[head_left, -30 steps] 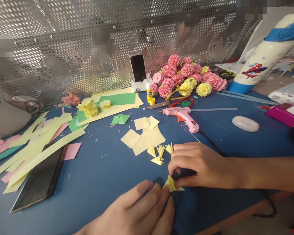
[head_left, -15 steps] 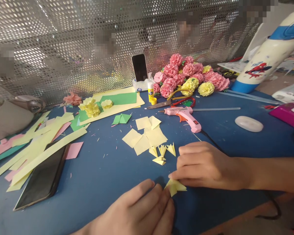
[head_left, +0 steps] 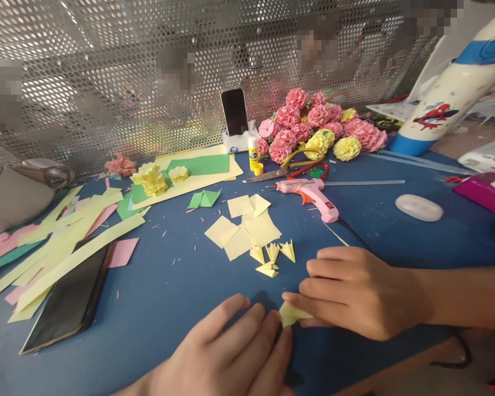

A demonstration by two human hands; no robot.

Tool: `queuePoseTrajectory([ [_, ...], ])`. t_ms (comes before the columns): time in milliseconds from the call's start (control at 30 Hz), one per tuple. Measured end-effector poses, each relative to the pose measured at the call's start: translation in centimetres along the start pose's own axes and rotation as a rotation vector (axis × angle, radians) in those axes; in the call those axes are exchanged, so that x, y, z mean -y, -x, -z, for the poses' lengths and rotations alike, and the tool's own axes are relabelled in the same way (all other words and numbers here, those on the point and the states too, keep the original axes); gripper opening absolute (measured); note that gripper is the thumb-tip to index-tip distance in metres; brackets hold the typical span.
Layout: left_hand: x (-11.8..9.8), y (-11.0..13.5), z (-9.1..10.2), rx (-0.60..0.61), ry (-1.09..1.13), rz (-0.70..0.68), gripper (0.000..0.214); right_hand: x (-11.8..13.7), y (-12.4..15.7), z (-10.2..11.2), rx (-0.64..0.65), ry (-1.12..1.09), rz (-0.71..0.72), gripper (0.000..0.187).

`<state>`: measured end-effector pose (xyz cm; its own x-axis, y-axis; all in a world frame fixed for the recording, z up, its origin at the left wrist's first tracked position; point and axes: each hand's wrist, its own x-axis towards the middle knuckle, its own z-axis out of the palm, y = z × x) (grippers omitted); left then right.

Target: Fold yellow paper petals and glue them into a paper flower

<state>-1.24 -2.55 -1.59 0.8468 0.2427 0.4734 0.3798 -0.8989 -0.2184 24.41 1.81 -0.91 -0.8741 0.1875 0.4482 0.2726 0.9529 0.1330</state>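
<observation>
Between my two hands, low over the blue table, is a small folded piece of yellow paper (head_left: 289, 313). My right hand (head_left: 358, 291) is closed on its upper and right side, index finger pressing along the top. My left hand (head_left: 239, 352) pinches its left corner; the thumb is mostly hidden behind the fingers. Just beyond them lie several small pointed yellow paper folds (head_left: 273, 253). Farther up, flat yellow paper squares (head_left: 259, 226) overlap in a loose pile.
A pink glue gun (head_left: 309, 193) with its cord, scissors (head_left: 272, 173) and a glue stick (head_left: 253, 154) lie beyond. Pink and yellow paper flowers (head_left: 313, 124) are heaped behind. At left, paper strips (head_left: 82, 247) cover a dark phone (head_left: 72, 305). A bottle (head_left: 449, 88) stands right.
My right hand has shifted slightly down and right, now covering the right part of the folded yellow paper. The fingers of my left hand have spread and lifted a little.
</observation>
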Motion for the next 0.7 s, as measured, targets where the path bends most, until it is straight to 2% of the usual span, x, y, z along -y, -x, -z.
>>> queuePoseTrajectory([
  [333, 0.14, -0.33, -0.47, -0.025, 0.112, 0.100, 0.031, 0.12, -0.10, 0.21, -0.025, 0.040, 0.033, 0.020],
  [700, 0.15, -0.27, -0.56, -0.023, 0.110, 0.114, 0.031, 0.04, -0.33, 0.75, -0.059, -0.040, 0.077, 0.026],
])
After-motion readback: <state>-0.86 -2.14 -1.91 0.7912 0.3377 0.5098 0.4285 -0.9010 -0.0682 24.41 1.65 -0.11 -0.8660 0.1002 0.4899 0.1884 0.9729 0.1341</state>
